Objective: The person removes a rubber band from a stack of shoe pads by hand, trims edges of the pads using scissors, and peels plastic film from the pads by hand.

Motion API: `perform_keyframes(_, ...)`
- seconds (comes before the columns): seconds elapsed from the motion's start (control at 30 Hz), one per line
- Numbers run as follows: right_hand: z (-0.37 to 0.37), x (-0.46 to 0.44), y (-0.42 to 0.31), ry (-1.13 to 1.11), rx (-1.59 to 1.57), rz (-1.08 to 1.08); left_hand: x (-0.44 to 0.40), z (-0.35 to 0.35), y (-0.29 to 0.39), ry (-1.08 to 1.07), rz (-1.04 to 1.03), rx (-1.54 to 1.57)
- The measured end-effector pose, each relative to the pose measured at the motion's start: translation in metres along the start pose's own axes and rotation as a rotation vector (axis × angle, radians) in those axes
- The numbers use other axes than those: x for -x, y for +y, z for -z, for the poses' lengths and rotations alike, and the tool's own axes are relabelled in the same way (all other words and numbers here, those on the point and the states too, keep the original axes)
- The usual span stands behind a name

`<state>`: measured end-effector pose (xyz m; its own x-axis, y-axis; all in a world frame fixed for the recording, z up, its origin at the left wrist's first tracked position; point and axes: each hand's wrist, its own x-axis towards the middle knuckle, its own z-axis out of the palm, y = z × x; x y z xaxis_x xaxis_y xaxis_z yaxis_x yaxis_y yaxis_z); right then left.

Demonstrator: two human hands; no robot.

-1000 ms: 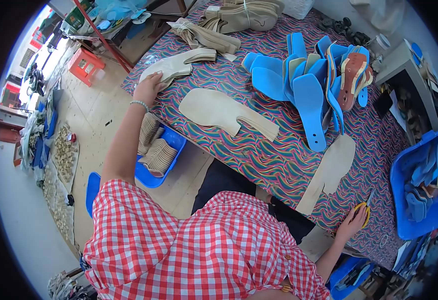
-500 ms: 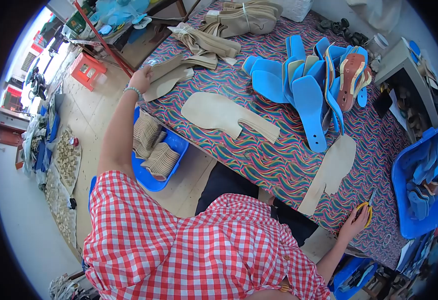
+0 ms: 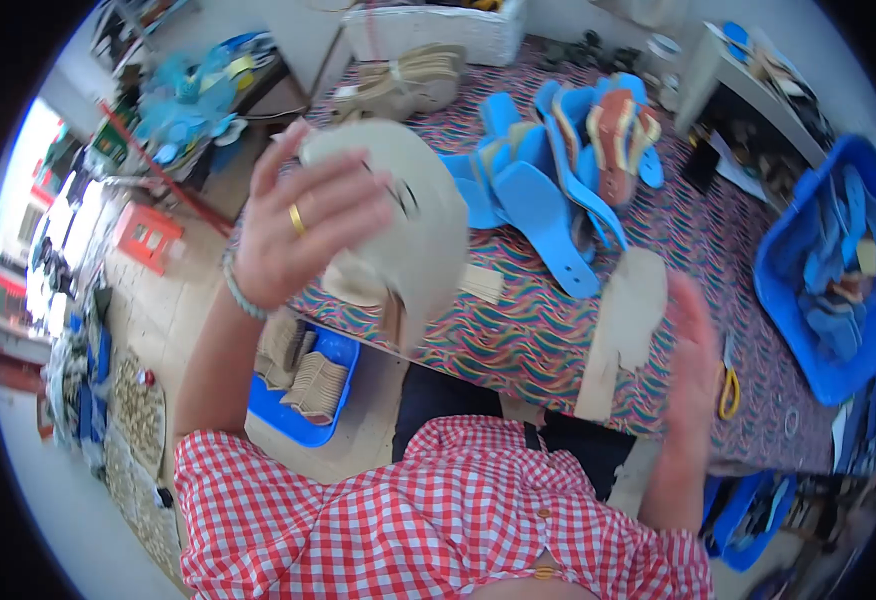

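Observation:
My left hand (image 3: 308, 225), with a ring and a beaded bracelet, is raised above the table's left side and grips a beige insole piece (image 3: 423, 200). Small dark marks show on that piece, and its edges blur. Behind it, more beige insole pieces (image 3: 481, 284) lie on the table, mostly hidden. My right hand (image 3: 693, 345) is lifted over the table's front right, smeared by motion, its fingers stretched upward and holding nothing I can see. Beside it lie yellow-handled scissors (image 3: 728, 393). Just left of it, another beige insole piece (image 3: 626, 310) rests flat.
Blue insoles (image 3: 543, 205) and brown ones (image 3: 615, 140) are heaped mid-table. A tied beige bundle (image 3: 408, 80) sits at the back. A blue basket (image 3: 768, 270) stands at right; a blue crate (image 3: 298, 430) of stacked pieces is below left. A red stool (image 3: 148, 238) stands on the floor.
My left hand has come up from the far left pile, lifting a beige insole piece. My right hand has let go of the scissors and risen. The view has shifted.

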<state>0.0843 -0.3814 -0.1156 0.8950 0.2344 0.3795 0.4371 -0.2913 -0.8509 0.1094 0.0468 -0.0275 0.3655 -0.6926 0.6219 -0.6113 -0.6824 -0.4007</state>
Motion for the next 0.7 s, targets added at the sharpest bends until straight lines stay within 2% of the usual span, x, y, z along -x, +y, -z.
perform_keyframes(0.1, -0.062, -0.010, -0.002, -0.299, -0.717, -0.358, -0.020, -0.020, 0.063, -0.005, -0.125, 0.265)
perform_keyframes(0.13, -0.073, -0.013, -0.010, -0.414, -0.921, -0.502, -0.021, -0.028, 0.078, 0.009, -0.099, 0.323)
perform_keyframes(0.2, -0.084, -0.003, -0.012, -0.234, -1.034, -0.629, -0.016, -0.051, 0.100, 0.020, -0.043, 0.424)
perform_keyframes(0.23, -0.087, 0.003, -0.011, -0.147, -1.093, -0.688, -0.014, -0.073, 0.110, 0.201, 0.079, 0.486)
perform_keyframes(0.33, -0.086, 0.021, -0.003, 0.115, -1.004, -0.591, -0.027, -0.090, 0.174, 0.386, 1.181, 1.692)
perform_keyframes(0.37, -0.087, 0.028, 0.001, 0.140, -0.924, -0.551, -0.011, -0.095, 0.171, 0.125, 1.327, 2.193)
perform_keyframes(0.43, -0.088, 0.040, 0.007, 0.169, -0.761, -0.469, -0.003, -0.114, 0.182, 0.084, 1.221, 2.623)
perform_keyframes(0.5, -0.090, 0.051, 0.011, 0.199, -0.710, -0.367, -0.001, -0.122, 0.189, 0.027, 1.156, 2.848)
perform_keyframes(0.53, -0.090, 0.056, 0.011, 0.210, -0.687, -0.317, -0.001, -0.121, 0.192, -0.012, 1.170, 2.859)
perform_keyframes(0.6, -0.084, 0.057, 0.005, 0.144, -0.634, -0.361, -0.004, -0.119, 0.193, -0.088, 1.188, 2.868)
perform_keyframes(0.7, -0.086, 0.059, 0.006, 0.105, -0.651, -0.446, -0.011, -0.103, 0.194, -0.090, 1.285, 2.604)
